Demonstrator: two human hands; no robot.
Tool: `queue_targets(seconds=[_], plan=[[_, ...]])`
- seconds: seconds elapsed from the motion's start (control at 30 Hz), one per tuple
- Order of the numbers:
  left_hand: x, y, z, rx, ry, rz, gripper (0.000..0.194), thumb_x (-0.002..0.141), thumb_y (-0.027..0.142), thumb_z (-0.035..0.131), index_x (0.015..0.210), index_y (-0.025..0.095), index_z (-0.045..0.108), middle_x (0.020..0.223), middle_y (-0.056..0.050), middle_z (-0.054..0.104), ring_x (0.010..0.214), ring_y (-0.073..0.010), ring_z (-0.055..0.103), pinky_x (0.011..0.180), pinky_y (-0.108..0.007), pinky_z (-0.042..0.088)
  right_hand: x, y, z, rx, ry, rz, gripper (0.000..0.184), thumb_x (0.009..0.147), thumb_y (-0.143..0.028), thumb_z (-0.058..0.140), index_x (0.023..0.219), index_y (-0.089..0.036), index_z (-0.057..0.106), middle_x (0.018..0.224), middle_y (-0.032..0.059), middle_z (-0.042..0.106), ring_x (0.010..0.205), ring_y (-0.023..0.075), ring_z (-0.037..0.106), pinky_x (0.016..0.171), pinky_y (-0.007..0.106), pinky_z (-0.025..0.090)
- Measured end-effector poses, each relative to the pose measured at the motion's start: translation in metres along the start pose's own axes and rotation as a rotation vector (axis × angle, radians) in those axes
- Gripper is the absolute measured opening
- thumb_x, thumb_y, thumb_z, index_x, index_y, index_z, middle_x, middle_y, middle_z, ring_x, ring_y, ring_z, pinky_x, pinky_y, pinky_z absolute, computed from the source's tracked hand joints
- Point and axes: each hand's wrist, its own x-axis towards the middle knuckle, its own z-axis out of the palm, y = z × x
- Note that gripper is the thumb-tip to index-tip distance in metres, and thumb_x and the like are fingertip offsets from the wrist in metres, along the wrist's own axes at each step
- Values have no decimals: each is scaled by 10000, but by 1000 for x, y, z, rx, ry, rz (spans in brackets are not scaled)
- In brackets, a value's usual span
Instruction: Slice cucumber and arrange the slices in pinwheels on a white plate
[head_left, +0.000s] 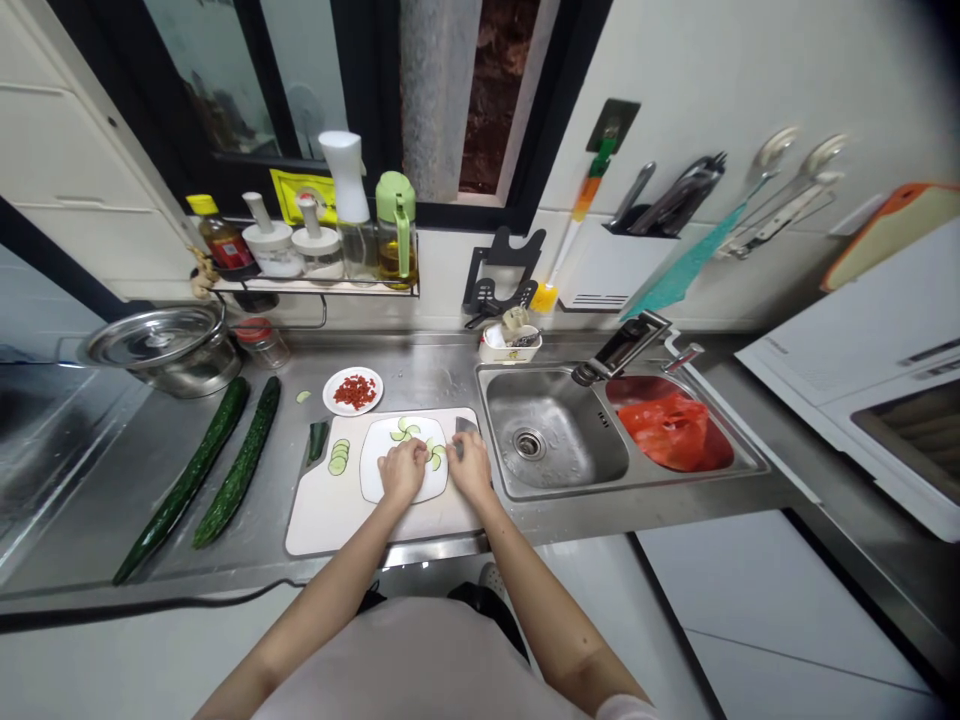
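Note:
A white plate (pixel 370 478) lies on the pale cutting board (pixel 319 515). Thin cucumber slices are laid in two fan-shaped groups on it, one near the top (pixel 406 430) and one at the right (pixel 435 456). My left hand (pixel 403 472) is over the middle of the plate, fingers curled together; what they pinch is hidden. At the plate's right edge, my right hand (pixel 469 466) has its fingers closed close beside the right group of slices. A knife (pixel 466 425) lies partly covered behind it. On the board's left are overlapping cucumber slices (pixel 339 457) and a cucumber end piece (pixel 317 440).
Two whole cucumbers (pixel 187 480) (pixel 240 465) lie on the left of the steel counter. A small plate of red berries (pixel 355 391) is behind the board. A lidded pot (pixel 176 350) stands back left; the double sink (pixel 559 430) is at right, with a red bag (pixel 667 428).

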Motion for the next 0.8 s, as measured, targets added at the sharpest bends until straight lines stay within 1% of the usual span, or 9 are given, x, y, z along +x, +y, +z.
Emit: queue_targets(seconds=[0.1,0.17,0.27,0.37,0.5,0.57,0.67,0.8], plan=[[-7,-10,-7,-68,41,-21,210,881,356,492,995,280,651,978,-8,704,979,-207,601,832,-337,348,-6,3,-1,50,25,7,215,897,-293,464,999,-200,629,1051,85,604,1033,224,528,906,308,404],[-11,-21,-14,-107,74,-45,218,872,377,498,996,284,652,942,2,702,962,-199,605,835,-326,356,-11,6,-2,84,47,7,214,890,-289,467,980,-197,638,1028,82,615,1021,221,537,909,305,406],[-16,-42,-25,-147,131,-98,216,857,384,508,975,282,658,885,12,696,917,-188,614,809,-302,376,-17,10,-3,130,79,-3,219,874,-288,473,957,-187,649,1007,84,625,998,218,548,903,307,413],[-19,-67,-38,-145,170,-180,224,852,392,504,975,284,656,864,9,699,883,-200,627,811,-315,384,-20,14,-7,156,93,-9,224,859,-286,475,941,-185,657,980,84,634,973,217,557,885,316,422],[-20,-99,-53,-112,219,-294,245,849,405,503,1015,287,638,933,-12,709,935,-230,630,859,-352,383,-22,18,-10,175,98,-8,225,848,-291,475,927,-189,658,963,83,643,943,215,566,853,317,431],[-21,-111,-58,-77,224,-345,265,850,419,500,1041,289,630,969,-25,711,958,-245,624,892,-382,375,-23,20,-11,193,108,-16,224,850,-299,469,911,-187,652,962,85,647,940,215,568,847,317,432],[-21,-124,-63,-21,209,-389,317,849,450,495,1091,283,615,1003,-56,709,999,-276,611,911,-426,367,-24,22,-12,213,119,-31,228,855,-315,461,889,-185,645,949,90,650,939,219,569,840,321,432],[-20,-129,-67,34,203,-400,362,846,464,483,1130,273,603,1022,-81,697,1027,-308,602,904,-466,366,-26,24,-10,226,127,-40,243,853,-335,454,881,-182,642,928,98,647,919,228,571,832,333,434]])
